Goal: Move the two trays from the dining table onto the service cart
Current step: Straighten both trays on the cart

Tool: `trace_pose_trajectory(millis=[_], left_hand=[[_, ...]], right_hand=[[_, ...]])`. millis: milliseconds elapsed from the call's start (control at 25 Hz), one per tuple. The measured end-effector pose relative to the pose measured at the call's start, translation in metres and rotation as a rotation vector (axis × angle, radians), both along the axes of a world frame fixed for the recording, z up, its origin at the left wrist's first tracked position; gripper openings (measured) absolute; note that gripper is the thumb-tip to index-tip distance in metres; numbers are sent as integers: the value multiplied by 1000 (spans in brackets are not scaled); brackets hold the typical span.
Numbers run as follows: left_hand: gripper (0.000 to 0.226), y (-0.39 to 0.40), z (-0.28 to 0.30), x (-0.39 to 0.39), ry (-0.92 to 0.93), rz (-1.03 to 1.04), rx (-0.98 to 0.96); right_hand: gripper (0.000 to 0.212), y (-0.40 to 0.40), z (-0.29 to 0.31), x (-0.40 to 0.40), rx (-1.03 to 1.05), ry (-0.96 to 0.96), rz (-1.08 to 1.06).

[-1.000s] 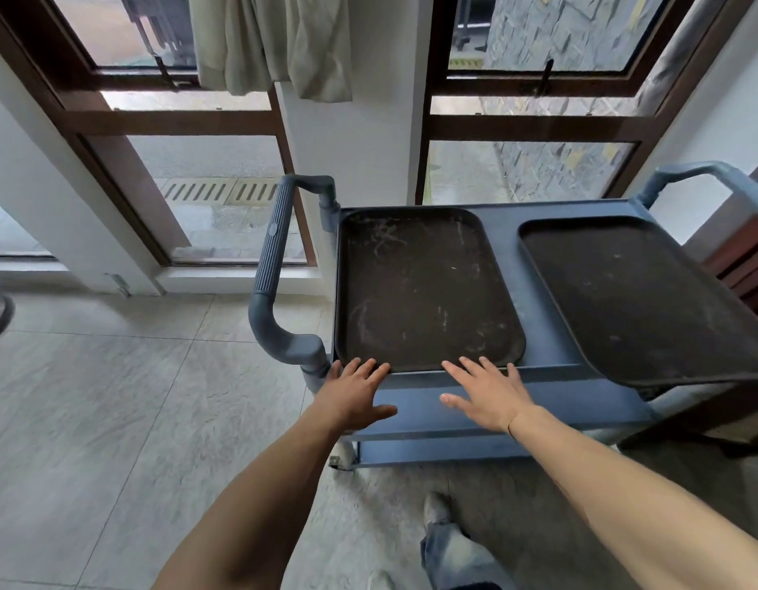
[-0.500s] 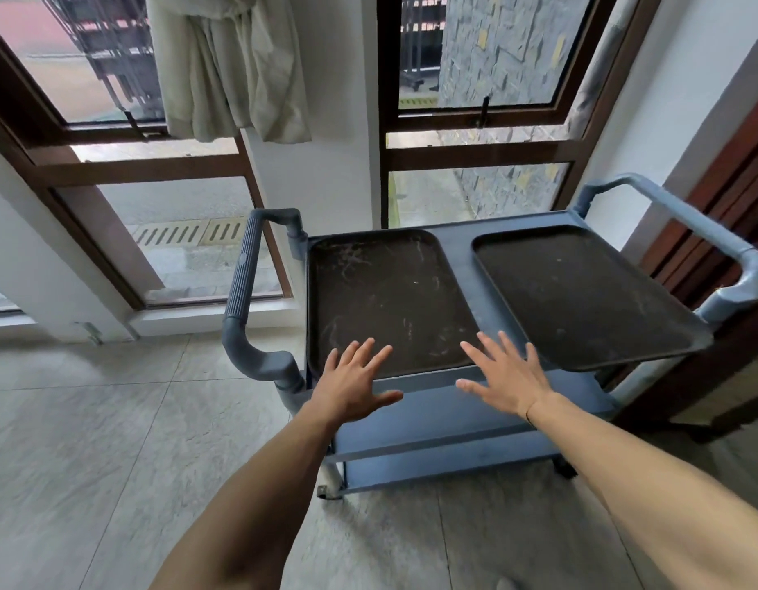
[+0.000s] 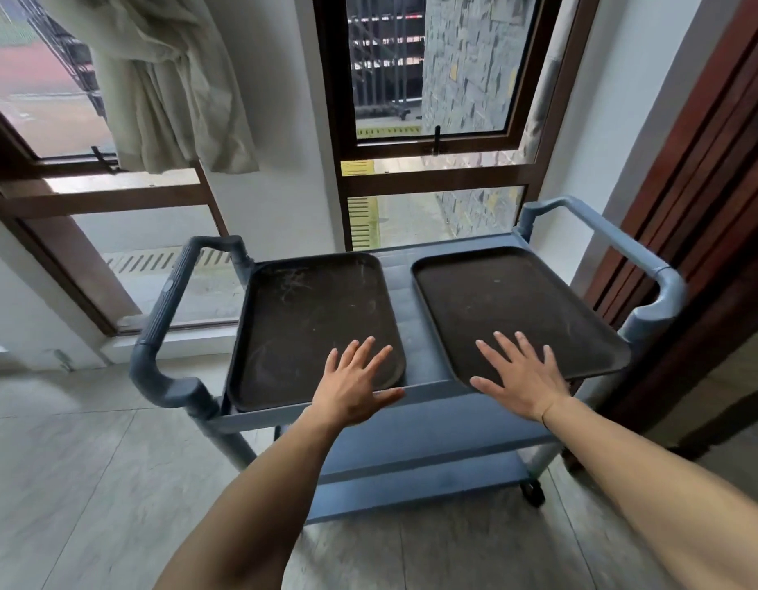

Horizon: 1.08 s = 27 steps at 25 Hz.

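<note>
**Both hands spread flat over the trays**

Neither hand grips anything: the left hand (image 3: pixel 355 387) and right hand (image 3: pixel 522 379) hover with fingers straight and splayed; whether they touch the trays cannot be told. Left tray (image 3: pixel 304 317) and right tray (image 3: pixel 504 300) lie side by side, apart, on the top shelf of the blue service cart (image 3: pixel 411 423). Right tray's near corner overhangs the shelf edge. Behind stand windows and a bunched curtain (image 3: pixel 168 87).

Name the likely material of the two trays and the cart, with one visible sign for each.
Left tray and right tray: probably moulded plastic, matt dark brown; left shows pale scuffs. Cart: likely moulded plastic, dull blue-grey, with thick rounded handles.
</note>
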State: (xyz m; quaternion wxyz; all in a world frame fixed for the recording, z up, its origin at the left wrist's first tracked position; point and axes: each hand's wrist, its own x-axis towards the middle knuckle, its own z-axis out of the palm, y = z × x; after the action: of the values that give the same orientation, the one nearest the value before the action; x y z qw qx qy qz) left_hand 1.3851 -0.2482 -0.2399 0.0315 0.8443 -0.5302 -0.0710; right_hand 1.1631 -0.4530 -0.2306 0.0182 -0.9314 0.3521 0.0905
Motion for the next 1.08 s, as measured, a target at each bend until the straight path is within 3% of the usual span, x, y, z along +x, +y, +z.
trace_pose_trajectory(millis=[480,760,1080], left_hand=[[84,-102,-9,-112,28,57,10],[85,-146,-17,-130,119,89,1],[85,-182,-42,-130,96,31,164]], right_hand=[[76,-114,5,-94,35,-21,54],[76,-144,-10,-97,74,10,100],[76,-166,-39,-85,131,94,155]])
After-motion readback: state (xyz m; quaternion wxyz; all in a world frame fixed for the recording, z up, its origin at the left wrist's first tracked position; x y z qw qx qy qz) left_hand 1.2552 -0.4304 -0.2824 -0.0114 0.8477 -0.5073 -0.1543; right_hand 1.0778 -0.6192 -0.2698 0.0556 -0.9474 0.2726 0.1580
